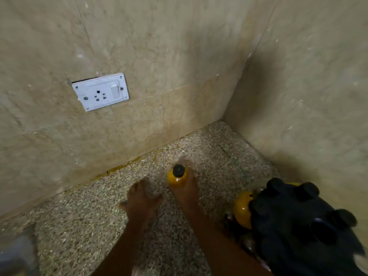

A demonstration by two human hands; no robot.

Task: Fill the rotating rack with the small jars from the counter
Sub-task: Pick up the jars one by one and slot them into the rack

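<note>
My right hand [186, 191] grips a small jar [177, 177] with yellow contents and a black lid, just above the speckled counter [79, 226]. My left hand [140, 200] hovers beside it to the left, fingers loosely curled and holding nothing. The rotating rack [298, 226], black with several black-lidded jars in it, stands at the lower right near the corner. One yellow jar [242, 209] shows on its left side. The picture is blurred by motion.
Beige tiled walls meet in a corner behind the counter. A white socket plate with a switch [100, 91] sits on the left wall. A blurred grey object [16, 253] lies at the lower left edge.
</note>
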